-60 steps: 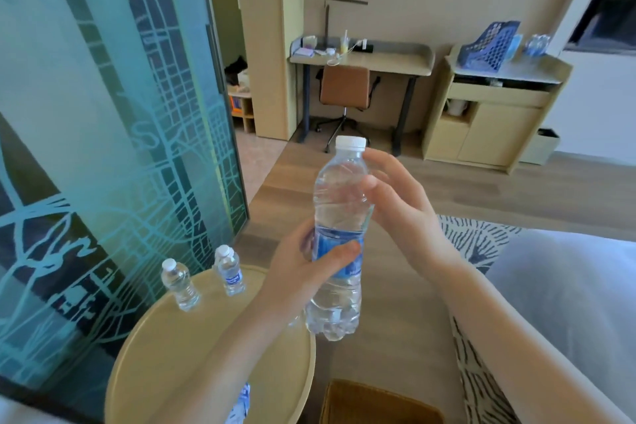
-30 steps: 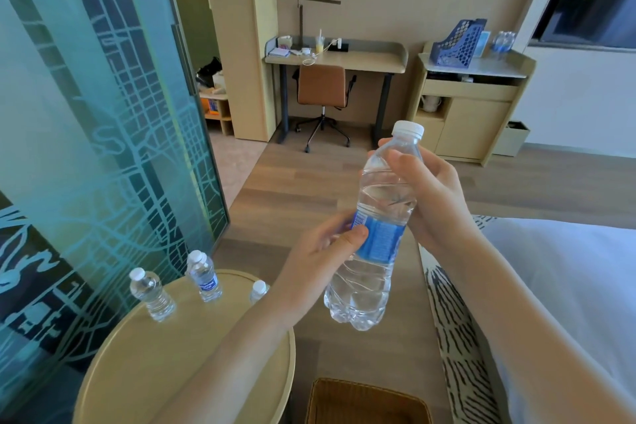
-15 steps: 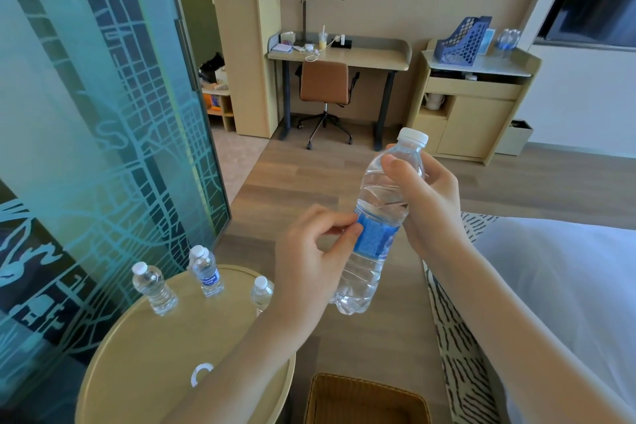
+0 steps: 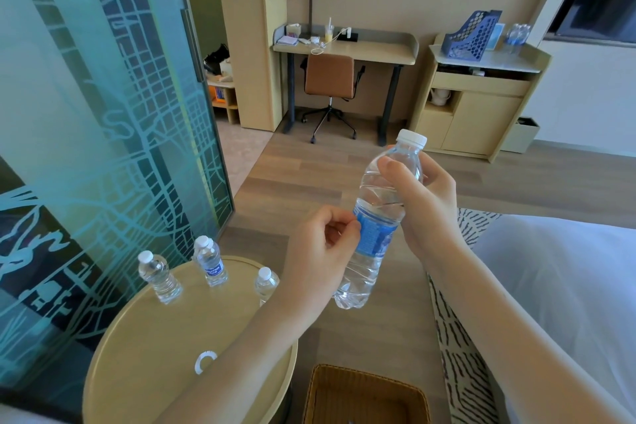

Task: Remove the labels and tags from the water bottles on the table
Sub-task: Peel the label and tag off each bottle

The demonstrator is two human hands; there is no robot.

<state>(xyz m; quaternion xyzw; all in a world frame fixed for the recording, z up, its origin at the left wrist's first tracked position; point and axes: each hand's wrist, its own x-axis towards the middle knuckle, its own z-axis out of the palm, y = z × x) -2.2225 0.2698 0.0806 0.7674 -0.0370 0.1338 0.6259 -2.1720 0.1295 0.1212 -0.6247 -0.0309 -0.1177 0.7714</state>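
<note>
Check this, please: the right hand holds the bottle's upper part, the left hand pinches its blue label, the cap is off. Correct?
No: the head view shows the white cap on the bottle. The right hand does hold its upper part; the left hand pinches the blue label.

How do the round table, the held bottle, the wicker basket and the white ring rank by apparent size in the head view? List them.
1. round beige table
2. clear blue-labelled water bottle and brown wicker basket: alike; basket cropped, so unranked
3. small white plastic ring
</note>
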